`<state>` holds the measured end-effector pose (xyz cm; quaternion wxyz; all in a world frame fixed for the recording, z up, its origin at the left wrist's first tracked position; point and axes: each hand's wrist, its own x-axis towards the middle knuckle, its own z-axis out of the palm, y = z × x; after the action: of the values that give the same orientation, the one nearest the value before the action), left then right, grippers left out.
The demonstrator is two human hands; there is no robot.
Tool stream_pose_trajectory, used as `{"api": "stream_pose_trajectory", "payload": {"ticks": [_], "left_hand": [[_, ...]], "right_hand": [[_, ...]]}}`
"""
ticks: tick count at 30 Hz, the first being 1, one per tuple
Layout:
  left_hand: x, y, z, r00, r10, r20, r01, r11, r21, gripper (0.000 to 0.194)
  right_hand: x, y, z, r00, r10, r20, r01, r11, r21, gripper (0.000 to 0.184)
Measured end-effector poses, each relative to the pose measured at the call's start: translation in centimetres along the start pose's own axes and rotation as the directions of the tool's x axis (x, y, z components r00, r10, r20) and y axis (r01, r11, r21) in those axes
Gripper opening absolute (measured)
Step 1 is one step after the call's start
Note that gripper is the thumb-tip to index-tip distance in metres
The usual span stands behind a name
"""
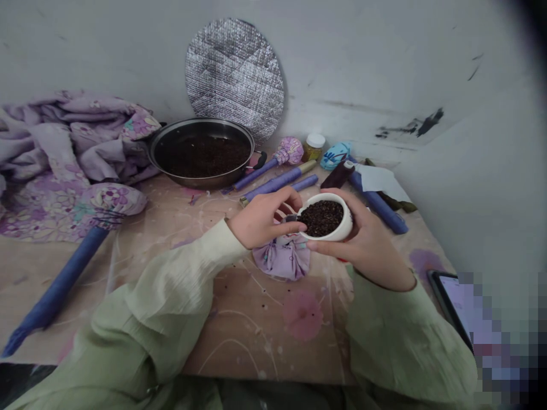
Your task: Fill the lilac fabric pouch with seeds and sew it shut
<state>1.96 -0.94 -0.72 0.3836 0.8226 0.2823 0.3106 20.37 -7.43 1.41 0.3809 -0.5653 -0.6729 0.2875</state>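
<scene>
Taking the cup as the centre of the clock and twelve as away from the person, the right hand [370,245] is cradling the white cup [341,230], its thumb and fingers spreading just enough to be gripping the sides, and the cup is tilting slightly towards the wearer. At nine, the left hand [260,219] is bringing its thumb and curled fingers narrowly together at the cup's rim; a small dark object [292,218] is showing among them, though whether they are pinching it, I cannot tell. Dark grains [323,217] are filling the cup close to its brim, so the filling is looking nearly or wholly done, while the emptying is looking barely begun, if at all. At eight, the gathered lilac cloth bundle [284,259] is sitting on the table [252,319] just beside the cup. At ten, the black pan [203,177] is holding more dark material, well below its rim. The silver disc [235,74] is leaning against the wall at eleven, and the lidded jar [314,149] is standing at twelve. The dark spool [337,175] is lying at one, the blue roll [378,206] at two, and the phone [457,302] is resting at four.
</scene>
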Motion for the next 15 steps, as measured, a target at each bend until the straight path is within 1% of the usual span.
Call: {"api": "stream_pose_trajectory", "payload": {"ticks": [9, 15], "left_hand": [[-0.04, -0.05, 0.01, 1.000, 0.008, 0.003, -0.008, 1.000, 0.013, 0.021], [-0.03, 0.01, -0.10, 1.000, 0.007, 0.007, -0.007, 1.000, 0.020, 0.019]], "right_hand": [[-0.02, 0.22, -0.03, 0.999, -0.031, 0.006, 0.031, 0.999, -0.024, 0.070], [0.00, 0.08, -0.07, 1.000, -0.023, 0.007, 0.023, 1.000, -0.018, 0.070]]}}
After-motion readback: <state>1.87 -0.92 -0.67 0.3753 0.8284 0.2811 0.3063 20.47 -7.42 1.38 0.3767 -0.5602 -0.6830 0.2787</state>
